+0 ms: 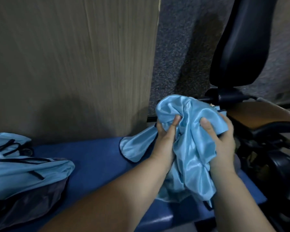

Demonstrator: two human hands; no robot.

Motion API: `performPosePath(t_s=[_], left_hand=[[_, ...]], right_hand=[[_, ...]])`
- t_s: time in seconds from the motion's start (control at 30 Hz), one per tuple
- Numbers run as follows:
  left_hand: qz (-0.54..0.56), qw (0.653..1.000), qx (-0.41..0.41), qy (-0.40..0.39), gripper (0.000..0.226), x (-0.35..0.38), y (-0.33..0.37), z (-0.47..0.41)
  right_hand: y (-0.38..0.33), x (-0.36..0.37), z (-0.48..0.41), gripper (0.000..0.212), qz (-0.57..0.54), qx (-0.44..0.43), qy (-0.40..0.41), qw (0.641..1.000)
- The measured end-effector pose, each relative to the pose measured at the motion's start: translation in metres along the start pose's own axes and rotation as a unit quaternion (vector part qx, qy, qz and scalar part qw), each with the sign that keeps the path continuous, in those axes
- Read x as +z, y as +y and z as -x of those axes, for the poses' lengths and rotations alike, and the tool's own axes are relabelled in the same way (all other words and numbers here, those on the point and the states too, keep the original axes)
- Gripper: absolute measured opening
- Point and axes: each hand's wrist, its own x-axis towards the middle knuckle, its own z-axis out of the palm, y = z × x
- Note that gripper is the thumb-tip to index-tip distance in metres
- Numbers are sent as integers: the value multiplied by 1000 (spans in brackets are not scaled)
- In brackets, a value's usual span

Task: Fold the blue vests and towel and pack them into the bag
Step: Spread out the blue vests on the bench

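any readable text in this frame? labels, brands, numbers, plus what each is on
None: no readable text anywhere in the frame.
The blue vest gripped by the left hand and the right hand shows only plain shiny cloth.
The vests at left show only dark trim.
A small pale speck at the held vest's top edge is too small to tell.

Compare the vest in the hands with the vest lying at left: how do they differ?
Pose: held vest is bunched; left vest lies fairly flat. Contact: left hand and right hand grip held vest; left vest is untouched, resting on dark fabric. Trim: left vest shows black ties; held vest only a thin dark edge. Both are shiny light blue.
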Motion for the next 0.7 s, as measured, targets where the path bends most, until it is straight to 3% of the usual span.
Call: performPosePath(t_s=[0.17, 0.27, 0.4, 0.47, 0.57, 0.63, 0.7], left_hand=[[-37, 998, -23, -45, 90, 54, -18, -8], [-164, 986, -41, -9, 60, 58, -39, -28], [-392, 914, -70, 75, 84, 29, -60, -46], [-428, 893, -79, 118, 89, 18, -61, -50], [-396, 907, 20, 140, 83, 19, -58, -48], [-330, 930, 109, 117, 73, 29, -56, -42], [-342, 926, 146, 59, 78, 38, -56, -38]], right_hand=[[-2, -54, -32, 65, 107, -35, 60, 992], [22, -71, -46, 73, 205, -8, 54, 977], [53, -79, -58, 83, 310, 60, 12, 949], [62, -80, -61, 86, 330, 48, 2, 943], [72, -80, -66, 83, 334, 58, -11, 941], [77, -81, -69, 83, 325, 63, -16, 944], [82, -82, -70, 88, 312, 66, -24, 948]])
